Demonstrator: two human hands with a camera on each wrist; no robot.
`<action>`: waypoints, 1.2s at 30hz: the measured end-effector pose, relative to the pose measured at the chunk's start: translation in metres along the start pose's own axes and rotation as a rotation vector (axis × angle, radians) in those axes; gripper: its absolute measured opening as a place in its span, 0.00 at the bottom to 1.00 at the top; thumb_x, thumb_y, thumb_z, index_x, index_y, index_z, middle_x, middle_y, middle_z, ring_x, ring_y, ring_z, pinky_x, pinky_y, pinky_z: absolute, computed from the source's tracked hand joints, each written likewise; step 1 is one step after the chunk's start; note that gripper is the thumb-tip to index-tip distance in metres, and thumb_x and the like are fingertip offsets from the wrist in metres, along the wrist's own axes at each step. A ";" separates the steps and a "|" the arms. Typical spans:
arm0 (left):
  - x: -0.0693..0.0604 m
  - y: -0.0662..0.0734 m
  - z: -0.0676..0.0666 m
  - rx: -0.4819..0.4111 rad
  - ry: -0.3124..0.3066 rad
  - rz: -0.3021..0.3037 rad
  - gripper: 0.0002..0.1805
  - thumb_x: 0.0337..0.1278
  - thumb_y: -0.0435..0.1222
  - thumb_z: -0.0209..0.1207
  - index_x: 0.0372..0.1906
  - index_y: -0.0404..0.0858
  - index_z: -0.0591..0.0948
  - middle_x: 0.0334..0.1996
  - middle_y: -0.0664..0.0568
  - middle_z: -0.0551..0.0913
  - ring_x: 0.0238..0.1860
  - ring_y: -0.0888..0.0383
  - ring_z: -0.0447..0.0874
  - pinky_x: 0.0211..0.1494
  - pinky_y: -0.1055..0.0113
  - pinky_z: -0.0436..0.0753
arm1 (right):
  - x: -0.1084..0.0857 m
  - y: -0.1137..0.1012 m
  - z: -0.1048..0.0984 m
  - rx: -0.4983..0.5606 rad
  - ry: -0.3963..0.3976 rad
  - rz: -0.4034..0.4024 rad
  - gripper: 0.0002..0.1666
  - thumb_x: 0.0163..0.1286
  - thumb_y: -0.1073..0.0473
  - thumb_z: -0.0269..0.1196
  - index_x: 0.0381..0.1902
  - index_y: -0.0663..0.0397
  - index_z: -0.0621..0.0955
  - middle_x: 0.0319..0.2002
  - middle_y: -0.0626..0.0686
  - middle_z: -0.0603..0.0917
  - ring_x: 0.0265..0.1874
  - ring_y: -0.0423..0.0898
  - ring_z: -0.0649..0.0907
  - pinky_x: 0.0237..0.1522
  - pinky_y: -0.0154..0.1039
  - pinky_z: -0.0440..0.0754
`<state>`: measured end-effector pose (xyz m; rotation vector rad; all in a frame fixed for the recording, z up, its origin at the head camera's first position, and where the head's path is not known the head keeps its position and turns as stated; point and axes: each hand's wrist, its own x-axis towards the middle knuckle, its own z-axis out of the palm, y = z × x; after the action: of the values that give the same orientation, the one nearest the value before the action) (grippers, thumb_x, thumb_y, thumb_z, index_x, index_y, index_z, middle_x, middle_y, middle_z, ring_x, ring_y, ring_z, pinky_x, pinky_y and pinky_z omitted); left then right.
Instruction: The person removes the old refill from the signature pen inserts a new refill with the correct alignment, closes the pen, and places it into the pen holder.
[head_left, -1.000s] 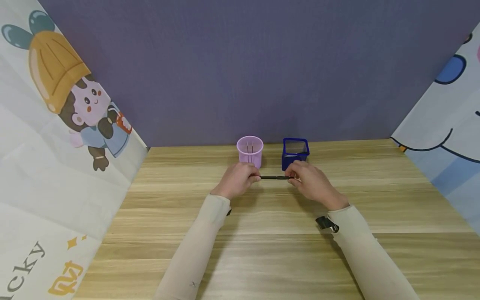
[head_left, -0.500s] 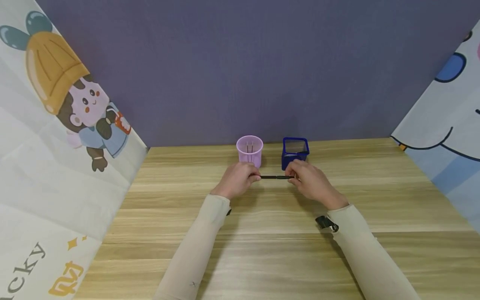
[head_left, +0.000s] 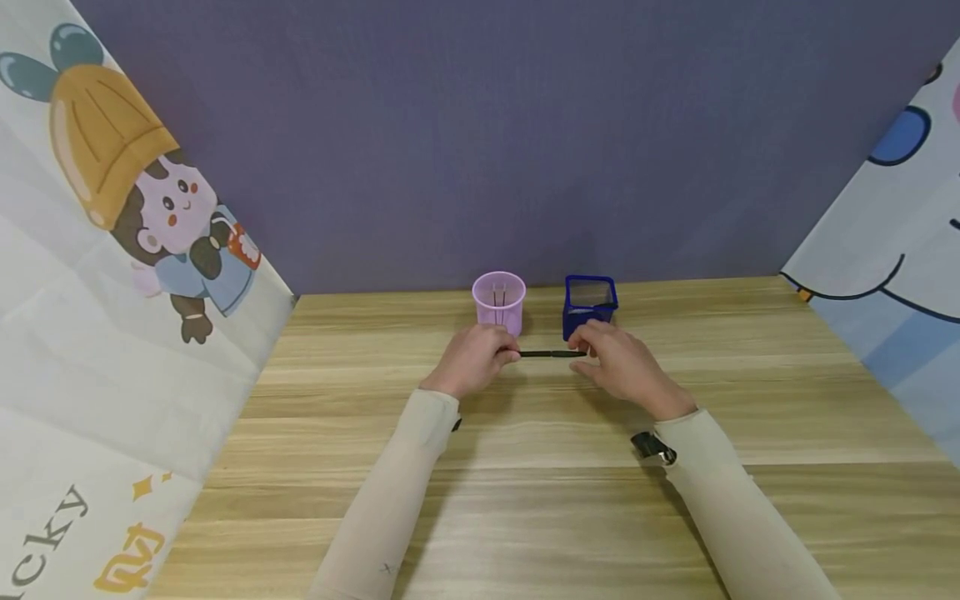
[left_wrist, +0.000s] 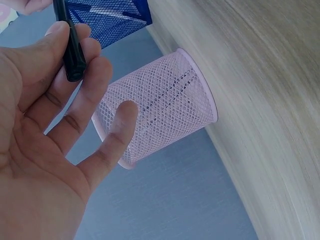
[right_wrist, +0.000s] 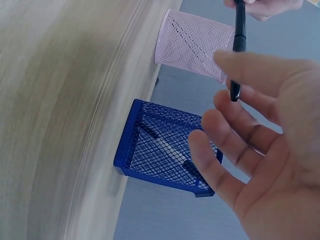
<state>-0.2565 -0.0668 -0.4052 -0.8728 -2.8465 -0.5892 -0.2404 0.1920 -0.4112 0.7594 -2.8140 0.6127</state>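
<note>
Black pen (head_left: 551,354) sits level above the desk (head_left: 540,500), toward its far edge, its long axis parallel to that edge: the left hand (head_left: 474,358) pinches one end; the right hand (head_left: 624,368), thumb and forefinger parted, flanks the other, contact unclear.

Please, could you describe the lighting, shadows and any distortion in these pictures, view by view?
Head view: soft shadows fall on the wooden table beside both sleeves, with a faint sheen near its middle; left wrist view: cool bluish cast, the table's grain bent into curves; right wrist view: similar cast, small glint at the tip of the pen.
</note>
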 end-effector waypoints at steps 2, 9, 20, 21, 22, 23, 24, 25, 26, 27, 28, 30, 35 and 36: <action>0.000 0.000 0.000 0.004 0.000 -0.003 0.07 0.67 0.43 0.65 0.41 0.46 0.91 0.39 0.59 0.92 0.43 0.61 0.89 0.53 0.62 0.86 | 0.000 0.000 0.000 -0.001 -0.003 -0.001 0.15 0.65 0.58 0.73 0.48 0.55 0.84 0.39 0.51 0.83 0.39 0.52 0.83 0.39 0.46 0.81; -0.001 0.000 0.001 -0.002 0.004 -0.002 0.07 0.66 0.42 0.66 0.41 0.45 0.91 0.39 0.58 0.92 0.43 0.60 0.89 0.54 0.61 0.86 | -0.001 0.002 -0.001 0.000 -0.002 -0.038 0.13 0.71 0.58 0.67 0.50 0.57 0.86 0.38 0.50 0.84 0.37 0.48 0.84 0.36 0.44 0.82; 0.000 0.001 0.001 -0.005 0.001 0.001 0.07 0.66 0.41 0.66 0.41 0.45 0.91 0.39 0.57 0.92 0.43 0.60 0.89 0.53 0.61 0.86 | -0.001 0.000 -0.002 -0.020 -0.001 -0.073 0.11 0.70 0.62 0.68 0.49 0.57 0.88 0.36 0.50 0.84 0.34 0.45 0.83 0.34 0.43 0.82; 0.000 0.001 0.001 -0.007 0.001 0.004 0.07 0.66 0.41 0.66 0.41 0.45 0.90 0.39 0.57 0.92 0.42 0.60 0.88 0.53 0.61 0.86 | -0.001 0.000 -0.002 -0.023 0.005 -0.075 0.10 0.70 0.62 0.68 0.48 0.57 0.88 0.36 0.51 0.84 0.34 0.45 0.83 0.34 0.43 0.82; 0.001 0.001 0.001 -0.009 0.002 0.007 0.07 0.66 0.41 0.66 0.41 0.44 0.90 0.39 0.57 0.92 0.43 0.59 0.88 0.53 0.61 0.86 | -0.001 0.001 -0.002 -0.026 0.010 -0.078 0.10 0.70 0.63 0.68 0.47 0.57 0.88 0.36 0.51 0.84 0.34 0.45 0.83 0.34 0.44 0.82; 0.001 0.001 0.001 -0.013 0.002 0.008 0.07 0.66 0.41 0.66 0.42 0.44 0.90 0.39 0.57 0.92 0.42 0.59 0.88 0.53 0.61 0.86 | -0.001 0.001 -0.002 -0.028 0.016 -0.079 0.09 0.69 0.63 0.68 0.47 0.56 0.88 0.36 0.51 0.84 0.33 0.45 0.83 0.34 0.44 0.82; 0.001 0.001 0.001 -0.015 0.001 0.008 0.07 0.66 0.41 0.66 0.42 0.44 0.90 0.39 0.56 0.92 0.43 0.59 0.88 0.53 0.61 0.86 | -0.001 0.001 -0.002 -0.031 0.020 -0.082 0.09 0.69 0.63 0.68 0.46 0.56 0.88 0.36 0.51 0.84 0.33 0.46 0.84 0.34 0.44 0.82; 0.001 0.001 0.001 -0.016 0.000 0.008 0.07 0.66 0.41 0.66 0.42 0.44 0.90 0.39 0.56 0.92 0.43 0.59 0.89 0.53 0.61 0.86 | -0.001 0.001 -0.002 -0.033 0.024 -0.084 0.09 0.69 0.63 0.69 0.46 0.56 0.88 0.36 0.51 0.84 0.33 0.46 0.84 0.34 0.45 0.83; 0.001 0.001 0.001 -0.016 -0.002 0.008 0.07 0.66 0.41 0.66 0.42 0.44 0.90 0.39 0.56 0.92 0.43 0.59 0.89 0.53 0.61 0.86 | -0.001 0.001 -0.001 -0.035 0.025 -0.084 0.09 0.69 0.63 0.69 0.45 0.56 0.88 0.36 0.51 0.84 0.33 0.46 0.84 0.33 0.45 0.83; 0.001 0.001 0.001 -0.016 -0.005 0.007 0.07 0.66 0.41 0.66 0.42 0.44 0.90 0.39 0.56 0.92 0.43 0.59 0.89 0.53 0.61 0.87 | -0.001 0.001 -0.001 -0.037 0.026 -0.085 0.09 0.68 0.63 0.69 0.45 0.55 0.88 0.36 0.51 0.84 0.33 0.46 0.84 0.33 0.45 0.83; 0.001 0.001 0.001 -0.015 -0.007 0.006 0.07 0.66 0.41 0.66 0.42 0.44 0.90 0.39 0.56 0.92 0.43 0.59 0.89 0.53 0.61 0.87 | -0.001 0.000 -0.001 -0.039 0.027 -0.085 0.08 0.68 0.63 0.69 0.45 0.55 0.88 0.36 0.51 0.84 0.33 0.46 0.84 0.33 0.45 0.83; 0.001 0.001 0.001 -0.012 -0.010 0.006 0.07 0.66 0.41 0.66 0.42 0.44 0.90 0.39 0.56 0.92 0.43 0.59 0.89 0.53 0.61 0.87 | -0.001 0.000 0.000 -0.041 0.030 -0.084 0.08 0.68 0.63 0.70 0.45 0.55 0.87 0.35 0.51 0.84 0.32 0.46 0.84 0.32 0.44 0.82; 0.000 0.000 0.002 -0.007 -0.011 0.003 0.07 0.66 0.42 0.66 0.42 0.44 0.90 0.39 0.57 0.92 0.42 0.59 0.88 0.54 0.62 0.86 | -0.001 0.000 0.001 -0.042 0.037 -0.079 0.08 0.66 0.63 0.71 0.43 0.54 0.87 0.35 0.50 0.83 0.33 0.47 0.84 0.33 0.45 0.82; 0.000 0.000 0.003 -0.005 -0.011 0.002 0.07 0.66 0.42 0.66 0.42 0.44 0.90 0.39 0.57 0.91 0.42 0.59 0.88 0.54 0.62 0.86 | -0.001 0.000 0.001 -0.043 0.038 -0.077 0.08 0.66 0.63 0.71 0.43 0.54 0.87 0.35 0.50 0.83 0.33 0.47 0.84 0.33 0.45 0.82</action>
<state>-0.2563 -0.0656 -0.4075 -0.8824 -2.8551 -0.5936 -0.2393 0.1918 -0.4127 0.8349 -2.7392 0.5466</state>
